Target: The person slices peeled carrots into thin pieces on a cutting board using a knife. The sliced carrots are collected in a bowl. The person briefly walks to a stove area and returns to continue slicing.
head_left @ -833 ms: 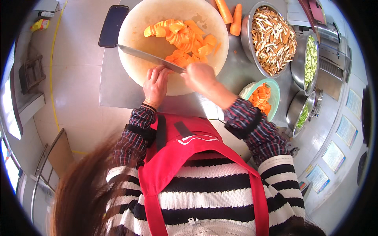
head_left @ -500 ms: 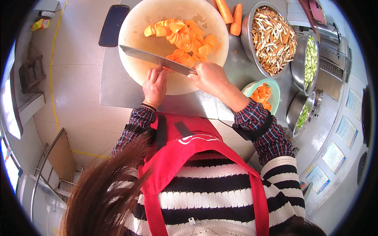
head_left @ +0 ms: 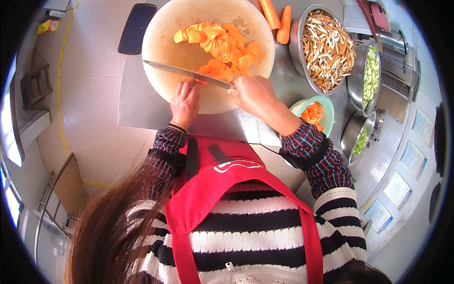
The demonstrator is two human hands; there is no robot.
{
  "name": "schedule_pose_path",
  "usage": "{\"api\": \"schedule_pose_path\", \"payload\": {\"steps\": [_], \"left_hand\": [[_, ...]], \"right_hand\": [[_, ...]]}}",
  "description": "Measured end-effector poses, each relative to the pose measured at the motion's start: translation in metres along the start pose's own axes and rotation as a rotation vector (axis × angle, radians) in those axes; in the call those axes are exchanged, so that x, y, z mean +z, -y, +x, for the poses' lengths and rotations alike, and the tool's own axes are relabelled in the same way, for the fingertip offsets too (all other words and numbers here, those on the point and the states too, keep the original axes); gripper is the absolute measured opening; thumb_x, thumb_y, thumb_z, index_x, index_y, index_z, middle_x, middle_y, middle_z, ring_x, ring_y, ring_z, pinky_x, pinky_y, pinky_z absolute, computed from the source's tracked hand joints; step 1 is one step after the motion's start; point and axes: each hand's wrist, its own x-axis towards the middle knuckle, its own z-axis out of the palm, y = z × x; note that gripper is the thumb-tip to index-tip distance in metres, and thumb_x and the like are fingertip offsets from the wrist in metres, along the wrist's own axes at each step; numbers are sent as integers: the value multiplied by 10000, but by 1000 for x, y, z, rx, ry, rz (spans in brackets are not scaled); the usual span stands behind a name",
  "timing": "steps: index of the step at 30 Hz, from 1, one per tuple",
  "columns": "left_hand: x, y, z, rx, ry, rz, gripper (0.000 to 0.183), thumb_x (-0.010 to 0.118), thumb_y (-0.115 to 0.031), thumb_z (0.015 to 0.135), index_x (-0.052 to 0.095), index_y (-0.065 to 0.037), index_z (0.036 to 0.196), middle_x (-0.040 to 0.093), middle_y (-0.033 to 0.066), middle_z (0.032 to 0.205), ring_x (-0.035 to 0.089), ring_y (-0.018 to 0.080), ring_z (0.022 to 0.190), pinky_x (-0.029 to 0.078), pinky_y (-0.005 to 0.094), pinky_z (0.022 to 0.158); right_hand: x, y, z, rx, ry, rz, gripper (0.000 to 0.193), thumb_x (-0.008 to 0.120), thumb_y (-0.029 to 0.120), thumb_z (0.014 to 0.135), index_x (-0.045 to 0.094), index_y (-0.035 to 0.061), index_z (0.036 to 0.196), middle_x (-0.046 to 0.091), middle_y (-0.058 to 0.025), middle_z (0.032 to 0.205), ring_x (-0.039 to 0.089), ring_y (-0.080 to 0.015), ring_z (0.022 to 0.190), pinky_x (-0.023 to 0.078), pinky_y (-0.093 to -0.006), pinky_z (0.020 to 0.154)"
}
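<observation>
My right hand is wrapped round the handle of a kitchen knife, whose broad blade points left across the round cutting board. Close against the near side of the blade, the bent fingers of my left hand hold down a small orange carrot piece, mostly hidden by fingers and blade. Just beyond the knife lies a heap of carrot slices. More overlapping carrot slices spread in a curved row toward the far side of the board.
Two whole carrots lie right of the board. Beyond them stand a steel bowl of brown-and-white strips, a green basket of carrot pieces and two more bowls with green vegetables. A dark phone rests at the table's left edge.
The knife's tip has come slightly nearer to me, and a bit more of the carrot piece shows by the blade. Both hands stay nearly in place.
</observation>
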Motion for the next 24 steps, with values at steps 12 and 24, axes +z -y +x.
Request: {"api": "schedule_pose_path", "payload": {"steps": [12, 24], "left_hand": [[-2, 0, 2, 11, -15, -50, 317, 660, 3, 791, 711, -107, 1084, 641, 45, 1093, 642, 260, 963, 563, 361, 774], [-10, -4, 5, -554, 351, -56, 319, 652, -342, 984, 661, -43, 872, 567, 62, 550, 597, 255, 513, 443, 371, 501]], "right_hand": [[32, 4, 27, -21, -62, 70, 288, 696, 278, 877, 731, 1, 804, 688, -215, 741, 690, -394, 728, 544, -477, 673], [68, 3, 34, -55, -239, 116, 278, 703, 301, 883, 749, 39, 801, 674, -193, 690, 672, -389, 671, 528, -482, 624]]}}
